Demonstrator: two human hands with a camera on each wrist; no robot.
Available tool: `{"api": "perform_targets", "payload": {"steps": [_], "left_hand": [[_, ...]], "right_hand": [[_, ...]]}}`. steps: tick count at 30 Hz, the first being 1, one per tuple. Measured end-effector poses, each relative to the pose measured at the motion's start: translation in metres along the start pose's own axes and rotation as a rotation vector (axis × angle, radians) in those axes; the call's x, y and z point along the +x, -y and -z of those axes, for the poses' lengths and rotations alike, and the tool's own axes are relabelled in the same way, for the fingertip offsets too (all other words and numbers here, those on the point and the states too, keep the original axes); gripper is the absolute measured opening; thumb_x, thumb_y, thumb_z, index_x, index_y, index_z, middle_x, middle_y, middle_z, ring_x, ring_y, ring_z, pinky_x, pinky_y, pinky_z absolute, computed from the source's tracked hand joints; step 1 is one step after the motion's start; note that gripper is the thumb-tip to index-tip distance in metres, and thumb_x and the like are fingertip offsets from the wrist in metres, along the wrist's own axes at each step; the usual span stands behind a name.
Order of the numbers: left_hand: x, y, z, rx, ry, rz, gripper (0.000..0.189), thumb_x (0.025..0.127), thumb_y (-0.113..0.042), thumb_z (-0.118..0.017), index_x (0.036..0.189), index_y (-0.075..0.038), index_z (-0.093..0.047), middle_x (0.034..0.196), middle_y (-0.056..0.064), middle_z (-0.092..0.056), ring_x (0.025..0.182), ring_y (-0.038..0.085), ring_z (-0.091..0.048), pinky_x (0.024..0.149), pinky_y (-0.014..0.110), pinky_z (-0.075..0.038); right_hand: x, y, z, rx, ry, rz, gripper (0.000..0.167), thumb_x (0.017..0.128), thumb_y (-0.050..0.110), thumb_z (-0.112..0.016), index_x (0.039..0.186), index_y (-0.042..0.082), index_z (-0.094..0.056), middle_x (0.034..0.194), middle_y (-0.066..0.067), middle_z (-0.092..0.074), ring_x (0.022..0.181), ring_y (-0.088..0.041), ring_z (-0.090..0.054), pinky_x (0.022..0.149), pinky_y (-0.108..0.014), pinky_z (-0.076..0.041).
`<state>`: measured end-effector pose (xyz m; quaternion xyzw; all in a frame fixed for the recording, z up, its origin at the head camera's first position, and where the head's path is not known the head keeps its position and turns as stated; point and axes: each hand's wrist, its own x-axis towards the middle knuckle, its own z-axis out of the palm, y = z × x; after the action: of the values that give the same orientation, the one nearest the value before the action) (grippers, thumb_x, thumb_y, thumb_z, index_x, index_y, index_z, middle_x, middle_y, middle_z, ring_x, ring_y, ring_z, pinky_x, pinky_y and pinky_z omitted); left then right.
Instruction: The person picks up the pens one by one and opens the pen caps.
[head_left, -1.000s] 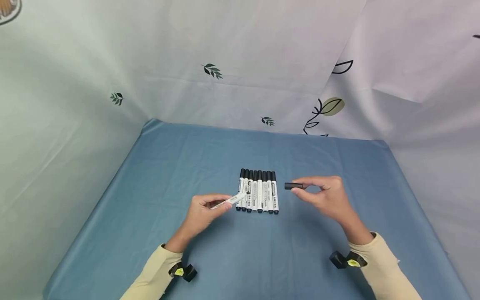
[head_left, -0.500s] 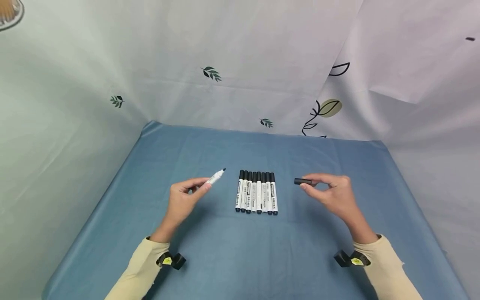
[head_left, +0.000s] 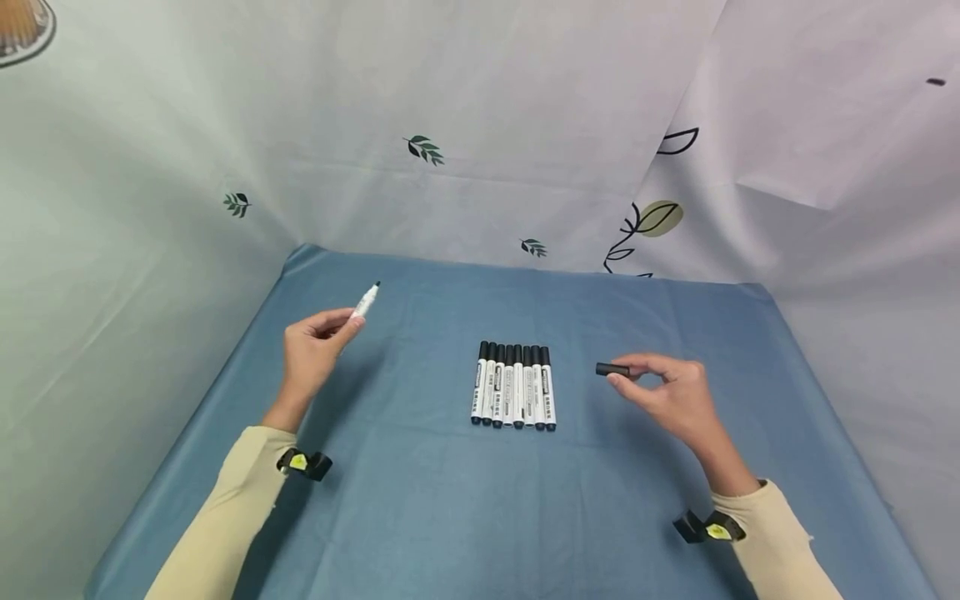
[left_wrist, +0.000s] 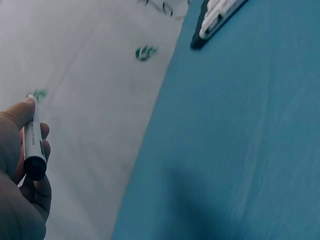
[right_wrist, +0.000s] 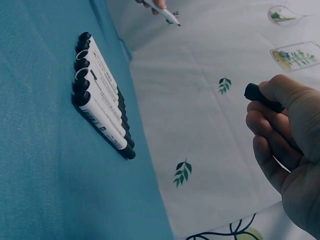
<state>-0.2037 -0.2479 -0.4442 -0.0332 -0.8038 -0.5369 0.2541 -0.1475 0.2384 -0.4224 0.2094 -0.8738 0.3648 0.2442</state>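
Observation:
My left hand [head_left: 311, 350] grips an uncapped white marker [head_left: 365, 302] above the left part of the table, its dark tip pointing up and away. In the left wrist view the marker's black end [left_wrist: 35, 168] faces the camera, with thumb and fingers around the white barrel. On the right, my right hand [head_left: 671, 396] pinches a black marker cap [head_left: 612, 369] between thumb and fingertips, held off the cloth. Between the hands, a row of several capped white markers [head_left: 513, 386] lies side by side, black caps toward the far edge.
A blue cloth [head_left: 450, 508] covers the table. Pale fabric with leaf prints [head_left: 465, 200] hangs behind the far edge and along both sides. Each wrist wears a small black camera, such as the left one [head_left: 318, 465].
My left hand has carried the uncapped marker from over the row to the far left, tilting it upward. My right hand has shifted slightly right with the cap. The row stays put.

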Motion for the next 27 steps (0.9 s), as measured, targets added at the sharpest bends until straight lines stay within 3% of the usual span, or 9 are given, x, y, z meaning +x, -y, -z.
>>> {"api": "perform_targets", "payload": {"steps": [4, 10, 17, 27], "left_hand": [[0.016, 0.015, 0.008, 0.07, -0.028, 0.03, 0.024, 0.091, -0.02, -0.081, 0.108, -0.003, -0.08, 0.086, -0.012, -0.073, 0.075, 0.0, -0.064, 0.062, 0.014, -0.048], [0.033, 0.036, 0.018, 0.141, -0.055, 0.109, 0.033, 0.092, -0.031, -0.078, 0.112, -0.004, -0.079, 0.091, -0.003, -0.073, 0.078, 0.0, -0.063, 0.063, 0.015, -0.047], [0.052, 0.063, 0.022, 0.201, -0.126, 0.176, 0.038, 0.093, -0.036, -0.076, 0.114, -0.004, -0.078, 0.102, 0.009, -0.075, 0.079, -0.005, -0.059, 0.063, 0.013, -0.046], [0.062, 0.084, 0.026, 0.289, -0.142, 0.305, 0.041, 0.096, -0.038, -0.071, 0.121, -0.005, -0.076, 0.115, 0.018, -0.073, 0.081, -0.003, -0.056, 0.065, 0.013, -0.045]], "right_hand": [[-0.003, -0.001, -0.001, -0.001, -0.002, -0.006, 0.023, 0.075, 0.001, -0.088, 0.093, 0.014, -0.081, 0.076, 0.004, -0.073, 0.068, -0.004, -0.063, 0.045, -0.017, -0.027], [-0.007, -0.001, -0.003, -0.012, 0.006, -0.01, 0.023, 0.074, 0.003, -0.089, 0.093, 0.015, -0.081, 0.076, 0.005, -0.072, 0.068, -0.009, -0.066, 0.049, -0.016, -0.033], [-0.013, 0.0, -0.004, -0.009, 0.01, -0.023, 0.023, 0.074, 0.002, -0.089, 0.093, 0.013, -0.081, 0.077, 0.004, -0.073, 0.07, -0.004, -0.065, 0.054, -0.016, -0.041], [-0.017, 0.001, -0.003, 0.019, 0.003, -0.021, 0.024, 0.074, 0.0, -0.088, 0.092, 0.013, -0.081, 0.077, 0.004, -0.073, 0.07, -0.002, -0.063, 0.052, -0.018, -0.039]]}}
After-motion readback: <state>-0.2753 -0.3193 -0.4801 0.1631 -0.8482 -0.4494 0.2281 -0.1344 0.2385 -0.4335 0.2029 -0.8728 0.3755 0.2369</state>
